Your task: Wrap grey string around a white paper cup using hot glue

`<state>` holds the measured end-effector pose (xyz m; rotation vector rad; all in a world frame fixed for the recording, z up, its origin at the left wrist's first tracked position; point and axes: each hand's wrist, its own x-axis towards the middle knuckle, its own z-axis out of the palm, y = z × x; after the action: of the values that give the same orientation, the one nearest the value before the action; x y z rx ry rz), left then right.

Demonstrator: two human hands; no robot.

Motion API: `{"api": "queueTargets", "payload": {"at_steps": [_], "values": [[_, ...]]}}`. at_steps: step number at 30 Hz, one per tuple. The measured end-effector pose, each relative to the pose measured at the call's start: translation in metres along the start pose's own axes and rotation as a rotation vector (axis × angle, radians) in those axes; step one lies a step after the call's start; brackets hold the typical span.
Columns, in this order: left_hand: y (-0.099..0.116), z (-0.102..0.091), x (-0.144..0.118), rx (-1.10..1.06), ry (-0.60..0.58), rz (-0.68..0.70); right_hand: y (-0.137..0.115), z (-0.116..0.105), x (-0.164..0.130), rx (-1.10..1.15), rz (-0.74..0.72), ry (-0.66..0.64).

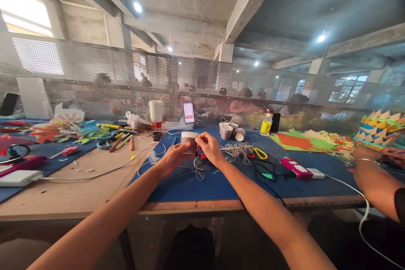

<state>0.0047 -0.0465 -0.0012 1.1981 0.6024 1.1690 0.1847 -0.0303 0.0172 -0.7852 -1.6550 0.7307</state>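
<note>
A paper cup (190, 136) with a pale rim and a darker, greyish wrapped side is held up over the blue mat. My left hand (176, 155) grips it from the left, thumb across its front. At its right side, the fingertips of my right hand (209, 145) are pinched together near the rim; what they hold is too small to make out. Loose grey cord (198, 168) hangs and lies just below the cup. A bigger tangle of the same cord (237, 152) rests to the right, beside yellow-handled scissors (260, 153).
Several small cups (225, 130) stand behind the cord, one tipped over. A stack of paper cups (155, 112) and a phone (189, 113) are at the back. A yellow-labelled bottle (266, 124), a magenta power bank (296, 168) and a co-worker's arm (373, 177) are to the right.
</note>
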Motion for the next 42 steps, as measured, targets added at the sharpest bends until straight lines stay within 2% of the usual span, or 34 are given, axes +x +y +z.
{"api": "queueTargets", "payload": {"at_steps": [7,14,18,20,25,27,30,33,37,42], "values": [[0.005,0.002,-0.002,-0.089,0.015,-0.038,0.001,0.0,-0.002,-0.006,-0.029,0.023],[0.009,0.003,-0.004,-0.146,0.034,-0.024,-0.025,-0.001,-0.012,-0.264,-0.31,-0.138],[0.008,-0.001,-0.003,-0.19,0.017,-0.033,-0.03,-0.002,-0.018,-0.363,-0.362,-0.277],[0.008,-0.004,-0.002,-0.228,0.012,-0.039,-0.028,-0.005,-0.019,-0.473,-0.318,-0.258],[0.012,-0.004,-0.003,-0.283,0.064,-0.067,-0.012,-0.028,-0.014,-0.903,-0.005,-0.004],[0.014,-0.003,-0.004,-0.291,0.074,-0.074,-0.004,-0.036,-0.013,-1.037,0.142,-0.005],[0.015,-0.003,-0.006,-0.3,0.068,-0.081,0.008,-0.04,-0.013,-1.137,0.377,-0.156],[0.014,-0.004,-0.005,-0.316,0.035,-0.083,0.015,-0.036,-0.012,-1.139,0.444,-0.226],[0.014,-0.005,-0.004,-0.315,0.012,-0.086,0.017,-0.029,-0.01,-1.117,0.445,-0.258],[0.013,-0.004,-0.005,-0.281,0.014,-0.066,0.017,-0.027,-0.013,-1.107,0.429,-0.197]]}}
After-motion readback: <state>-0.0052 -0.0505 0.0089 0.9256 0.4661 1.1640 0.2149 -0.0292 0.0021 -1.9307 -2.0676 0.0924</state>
